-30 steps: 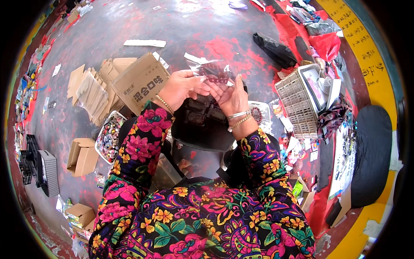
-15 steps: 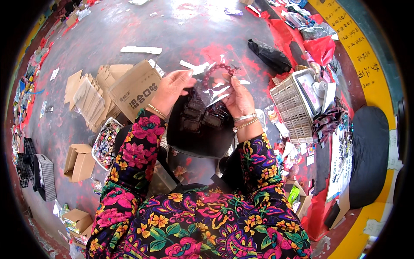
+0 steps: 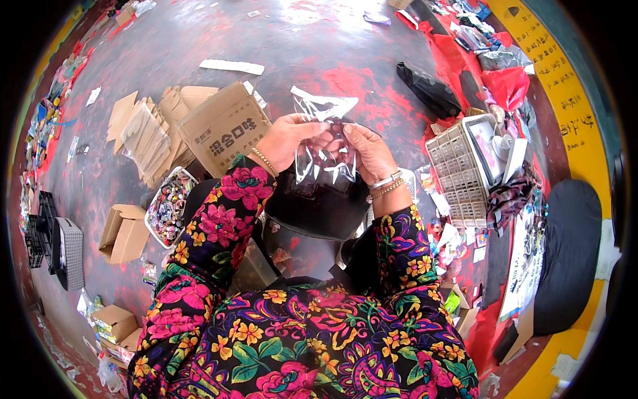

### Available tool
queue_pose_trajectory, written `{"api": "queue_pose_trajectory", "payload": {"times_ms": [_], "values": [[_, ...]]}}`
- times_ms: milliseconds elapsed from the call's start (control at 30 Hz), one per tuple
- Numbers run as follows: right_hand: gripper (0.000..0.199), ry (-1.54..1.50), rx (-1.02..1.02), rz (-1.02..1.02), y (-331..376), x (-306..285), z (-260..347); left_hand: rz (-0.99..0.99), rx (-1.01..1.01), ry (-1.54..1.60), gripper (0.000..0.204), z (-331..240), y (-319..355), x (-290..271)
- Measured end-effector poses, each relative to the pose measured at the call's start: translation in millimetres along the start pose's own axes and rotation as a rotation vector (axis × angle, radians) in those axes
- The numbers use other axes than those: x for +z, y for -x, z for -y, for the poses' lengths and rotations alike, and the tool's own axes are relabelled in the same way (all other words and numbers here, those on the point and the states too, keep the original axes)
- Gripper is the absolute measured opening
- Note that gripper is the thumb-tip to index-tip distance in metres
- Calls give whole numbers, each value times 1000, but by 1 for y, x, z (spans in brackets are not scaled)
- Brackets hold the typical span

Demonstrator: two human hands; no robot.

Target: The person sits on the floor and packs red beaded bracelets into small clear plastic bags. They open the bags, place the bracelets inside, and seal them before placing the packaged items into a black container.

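Note:
My left hand [image 3: 290,138] and my right hand [image 3: 371,153] are close together above a black stool seat [image 3: 312,223]. Between them they pinch a clear plastic bag [image 3: 325,174], whose shiny upper end stands out beyond my fingers. Dark reddish beads show in part around my fingertips and the bag; whether they lie inside it or behind it I cannot make out. More dark pieces in clear wrapping lie on the seat, mostly covered by the bag and hands.
Left of my arms are flattened cardboard [image 3: 222,130], a white basket of small colourful items [image 3: 171,207] and an open carton [image 3: 124,233]. On the right stand a pale plastic crate [image 3: 458,176] and a black bag [image 3: 428,90]. Loose goods line both sides.
My left hand, which was apart with nothing visible in it, has come over to the plastic bag. The bracelet of dark red beads, plainly seen at my right hand before, is now mostly hidden.

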State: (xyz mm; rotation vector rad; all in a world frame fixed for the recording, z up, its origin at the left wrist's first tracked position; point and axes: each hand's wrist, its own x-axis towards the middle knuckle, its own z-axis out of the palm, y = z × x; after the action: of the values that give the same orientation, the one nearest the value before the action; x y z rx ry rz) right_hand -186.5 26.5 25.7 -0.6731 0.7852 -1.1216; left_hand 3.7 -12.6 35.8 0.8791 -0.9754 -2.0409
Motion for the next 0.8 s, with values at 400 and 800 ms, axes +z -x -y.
{"api": "queue_pose_trajectory", "payload": {"times_ms": [400, 800], "values": [[10, 286, -49, -151, 8, 19, 2, 237, 172, 320, 20, -1, -18, -29], [25, 324, -188, -490, 85, -72, 7, -70, 61, 236, 28, -3, -11, -19]]}}
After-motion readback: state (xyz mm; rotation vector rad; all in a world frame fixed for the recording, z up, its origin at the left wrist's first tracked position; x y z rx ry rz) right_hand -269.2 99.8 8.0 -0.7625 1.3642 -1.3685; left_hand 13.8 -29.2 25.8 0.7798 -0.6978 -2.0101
